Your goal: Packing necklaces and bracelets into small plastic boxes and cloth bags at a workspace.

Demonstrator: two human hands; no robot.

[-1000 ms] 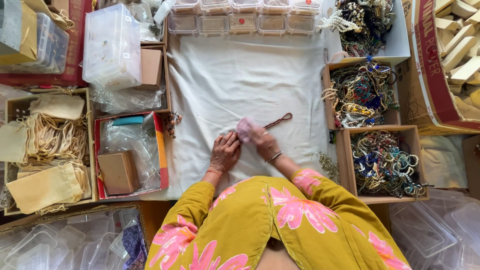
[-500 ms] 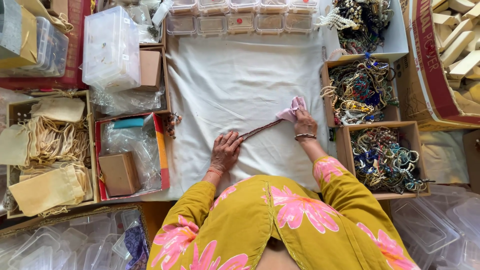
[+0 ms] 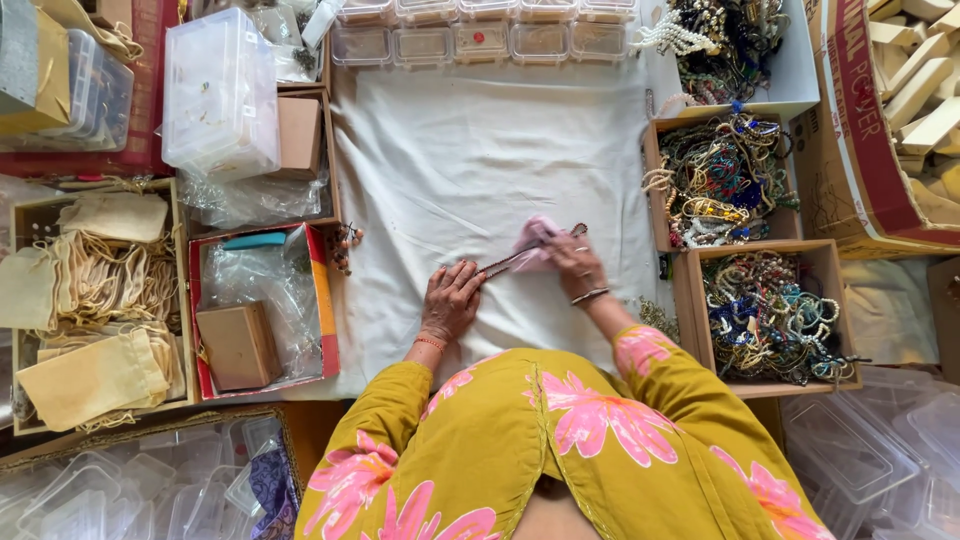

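The left hand (image 3: pixel 452 300) lies flat, fingers spread, pinning the near end of a thin dark necklace (image 3: pixel 510 262) to the white cloth (image 3: pixel 450 160). The right hand (image 3: pixel 572 262) is closed around a small pink cloth (image 3: pixel 533 243) and presses it onto the strand near its far end. Half a second ago that hand was further out toward 1 o'clock with the strand stretched long; it has now come back inward, which reads as another wiping pass along the chain. At 3 o'clock sit open cardboard boxes of beaded jewellery (image 3: pixel 722 180); at 9 o'clock, a red box (image 3: pixel 325 300) of plastic wrappers and beige drawstring pouches (image 3: pixel 90 300).
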